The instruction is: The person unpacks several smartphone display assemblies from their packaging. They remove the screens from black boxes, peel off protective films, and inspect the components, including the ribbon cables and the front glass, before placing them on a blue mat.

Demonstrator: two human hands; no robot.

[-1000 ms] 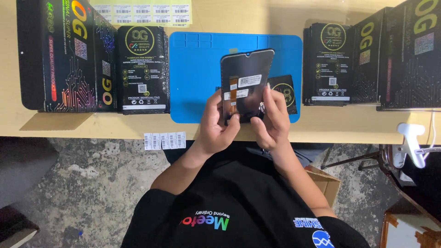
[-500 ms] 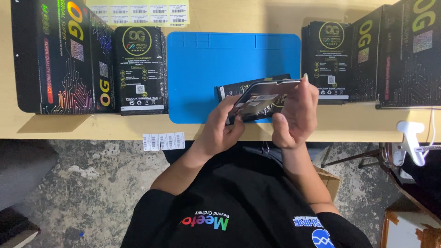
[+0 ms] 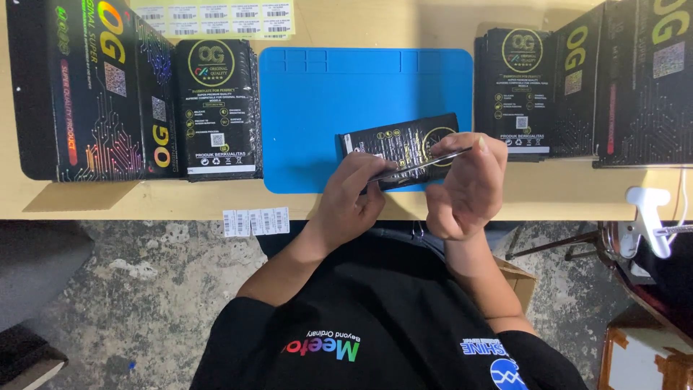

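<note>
Pinching a thin, flat dark phone-screen panel (image 3: 422,165) edge-on between closed fingers of left hand (image 3: 354,198) and right hand (image 3: 465,184), the person held it just above a black printed sleeve (image 3: 401,148) on the blue rubber work mat (image 3: 325,108), apparently keeping fingertips off its faces.

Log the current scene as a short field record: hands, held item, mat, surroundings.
left hand: left hand grips the near end of a thin flat panel, seen almost edge-on
right hand: right hand pinches the panel's far end
under the panel: black packet lying on the blue work mat
left of mat: stack of black packets, beside black boxes
right of mat: second packet stack
table edge: strip of barcode labels
top of table: sheet of labels
</note>
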